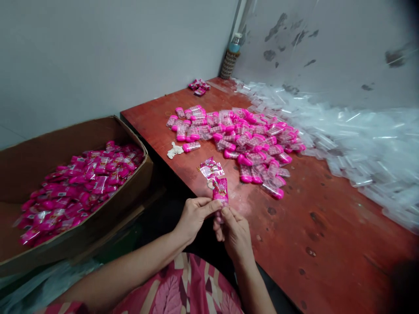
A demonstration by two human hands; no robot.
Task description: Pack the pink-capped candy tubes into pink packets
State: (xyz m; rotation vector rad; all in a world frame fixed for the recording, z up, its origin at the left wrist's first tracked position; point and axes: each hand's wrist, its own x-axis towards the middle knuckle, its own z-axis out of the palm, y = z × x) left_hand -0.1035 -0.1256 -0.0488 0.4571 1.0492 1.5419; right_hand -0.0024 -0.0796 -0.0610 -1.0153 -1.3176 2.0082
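Both hands meet just off the near edge of a red-brown table (327, 226), above the person's lap. The left hand (193, 216) pinches the lower part of a small pink packet (220, 192) between thumb and fingers, its fingers closed on the packet's side. The right hand (234, 233) grips the packet's bottom end from below, fingertips pressed together on it. The packet stands roughly upright, and a clear printed wrapper (211, 168) flares open above its top end.

Farther in on the table lies a wide heap of pink capped tubes (242, 137), spread from the left edge toward the middle. A small white scrap (175, 150) lies just beside the heap's near left fringe. Along the right side of the table, against the wall, runs a large drift of clear plastic sleeves (353, 135), touching the pink heap at its far right. At the far edge sits a small cluster of pink packets (199, 86), well apart from the heap, and a bottle in a woven holder (231, 56) stands in the far corner.

To the left of the table, lower down, an open cardboard box (39, 144) holds a mass of wrapped pink packets (81, 187).
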